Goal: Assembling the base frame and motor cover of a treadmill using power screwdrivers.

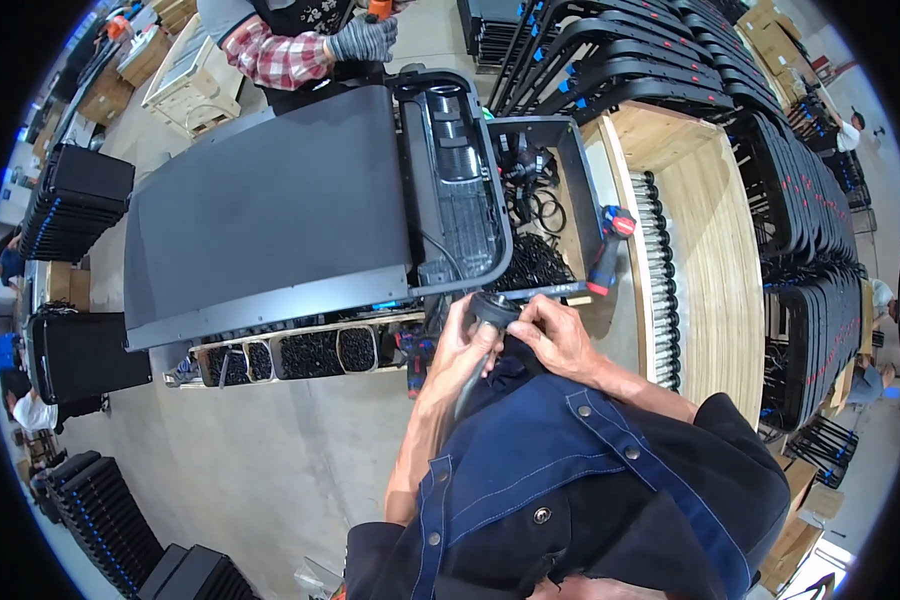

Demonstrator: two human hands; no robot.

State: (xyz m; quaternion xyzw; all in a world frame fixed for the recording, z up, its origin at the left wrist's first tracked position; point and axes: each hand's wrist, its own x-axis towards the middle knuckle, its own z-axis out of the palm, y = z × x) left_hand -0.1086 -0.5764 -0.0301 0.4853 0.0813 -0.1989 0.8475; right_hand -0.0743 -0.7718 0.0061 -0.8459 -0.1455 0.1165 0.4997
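Both of my hands meet just in front of a treadmill, around a black round part with a grey tube-like piece below it. My left hand wraps round its left side and the grey piece. At its right edge, my right hand has thumb and fingers pinched together; whether they grip the rim or a small piece there is hard to make out. Behind the part lies the treadmill's black end housing, with a thin cable running across it.
A tray of black rings and small parts adjoins the housing. A red-and-blue power drill lies beside a wooden crate of rod-like parts. Bins of black hardware sit below the treadmill. Across it stands a co-worker with gloved hands. Black frames are stacked behind.
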